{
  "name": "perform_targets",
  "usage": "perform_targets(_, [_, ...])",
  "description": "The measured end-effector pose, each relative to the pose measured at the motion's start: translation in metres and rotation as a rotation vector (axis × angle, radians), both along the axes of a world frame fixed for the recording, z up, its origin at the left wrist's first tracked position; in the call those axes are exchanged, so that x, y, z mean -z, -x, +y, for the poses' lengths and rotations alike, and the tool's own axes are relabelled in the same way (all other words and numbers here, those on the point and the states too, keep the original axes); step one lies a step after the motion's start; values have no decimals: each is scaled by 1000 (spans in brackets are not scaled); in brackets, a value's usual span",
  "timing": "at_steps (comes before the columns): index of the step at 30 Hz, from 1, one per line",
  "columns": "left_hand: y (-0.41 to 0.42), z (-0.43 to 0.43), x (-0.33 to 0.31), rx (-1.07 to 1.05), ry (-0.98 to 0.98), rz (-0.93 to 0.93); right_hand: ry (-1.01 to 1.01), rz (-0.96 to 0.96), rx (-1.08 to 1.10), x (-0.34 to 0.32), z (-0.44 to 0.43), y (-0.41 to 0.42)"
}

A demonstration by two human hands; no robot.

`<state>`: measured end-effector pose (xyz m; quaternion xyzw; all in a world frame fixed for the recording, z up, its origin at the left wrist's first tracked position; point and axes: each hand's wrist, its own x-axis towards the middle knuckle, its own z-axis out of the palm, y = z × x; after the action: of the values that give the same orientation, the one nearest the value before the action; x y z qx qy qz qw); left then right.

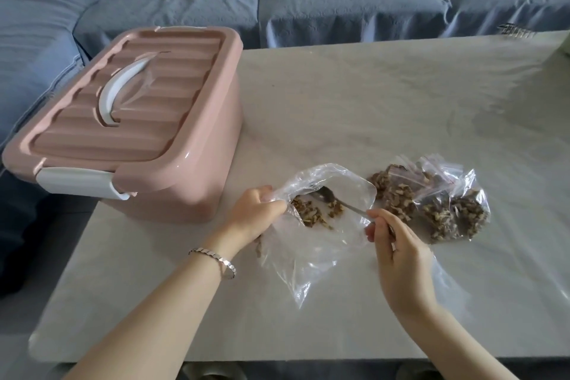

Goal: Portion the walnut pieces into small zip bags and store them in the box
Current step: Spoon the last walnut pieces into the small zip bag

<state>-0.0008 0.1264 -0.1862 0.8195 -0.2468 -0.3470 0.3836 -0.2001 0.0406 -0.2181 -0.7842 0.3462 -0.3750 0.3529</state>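
Note:
A large clear plastic bag (311, 253) lies open on the table with a small heap of walnut pieces (311, 213) inside. My left hand (257, 213) grips the bag's rim at its left side and holds the mouth open. My right hand (398, 253) pinches the handle of a metal spoon (336, 199), whose bowl sits inside the bag just above the walnuts. To the right lie several small zip bags (431, 203) filled with walnut pieces, bunched together. The pink storage box (172, 170) stands at the left with its lid latched.
The pale marble-look table (370, 108) stretches back and right. A blue sofa (339, 0) with cushions runs behind it. A small object sits at the table's far right edge (518, 30). The box overhangs the table's left side.

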Motion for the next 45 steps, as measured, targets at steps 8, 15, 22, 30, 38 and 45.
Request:
perform_targets(8, [11,-8,-5,-36,159,138,-327,-17,111,5,14,-3])
perform_targets(15, [20,-11,-5,16,166,147,-853,-179,233,-6,9,-4])
perform_targets(22, [15,-5,-7,-46,216,53,-966,-214,298,-11,4,1])
perform_targets(30, [-11,3,8,-93,73,-62,-656,-88,275,-29,8,-1])
perform_targets(38, [-1,-13,-3,-10,126,107,-402,50,256,-40,0,-11])
perform_targets(45, [7,-19,3,-167,212,245,-439,47,194,-24,1,-18])
